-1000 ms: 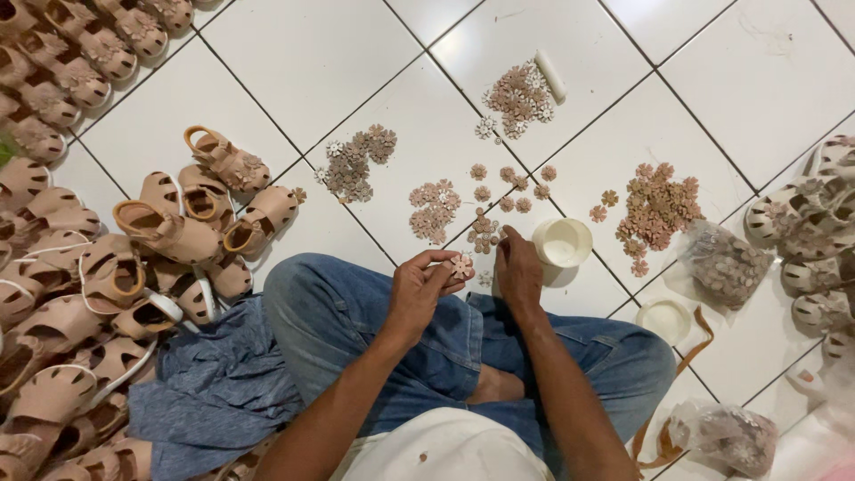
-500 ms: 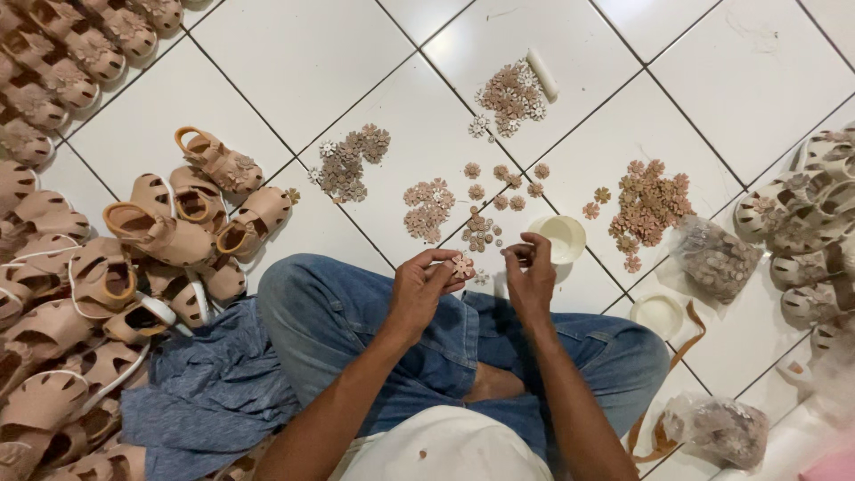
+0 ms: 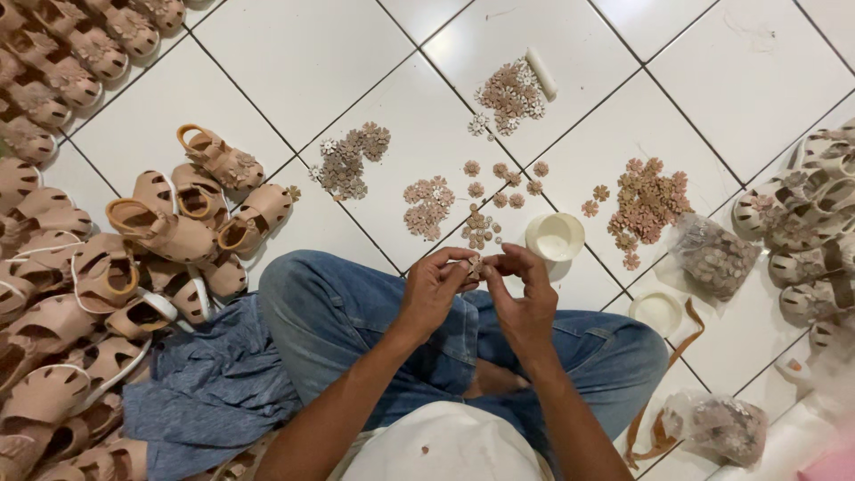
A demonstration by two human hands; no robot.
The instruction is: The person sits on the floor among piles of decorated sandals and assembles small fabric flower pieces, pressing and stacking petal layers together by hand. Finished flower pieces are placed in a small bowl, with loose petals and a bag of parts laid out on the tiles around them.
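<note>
The person sat cross-legged in blue jeans (image 3: 338,312) on the white tiled floor (image 3: 294,53), and both hands met just above the knees. The left hand (image 3: 434,289) had its fingers curled in, thumb and forefinger narrowed onto a small pale flower-shaped ornament (image 3: 476,265); the right hand (image 3: 525,298) pinched the same piece from the other side, so the tiny thing sat between the two sets of fingertips, touching both. How firmly each held it could not be told, since it was very small. Just beyond the fingertips lay a little cluster of beige round pieces (image 3: 481,228), and just to the right of them stood a white round cup (image 3: 555,235). Farther out from the fingers, small heaps of flower ornaments were spread on the tiles: a pink heap (image 3: 427,205), a grey-brown heap (image 3: 352,160), a pale heap (image 3: 512,93) beside a white stick-shaped piece (image 3: 541,73), and a larger dusty-pink heap (image 3: 650,200). To the right of the right hand lay a white round lid (image 3: 656,312) and two clear plastic bags of ornaments (image 3: 712,258), with cream children's sandals (image 3: 802,214) past them. Well to the left of the left hand lay many tan and pink children's sandals (image 3: 151,227), and a blue cloth (image 3: 205,392) was spread beside the left thigh.
</note>
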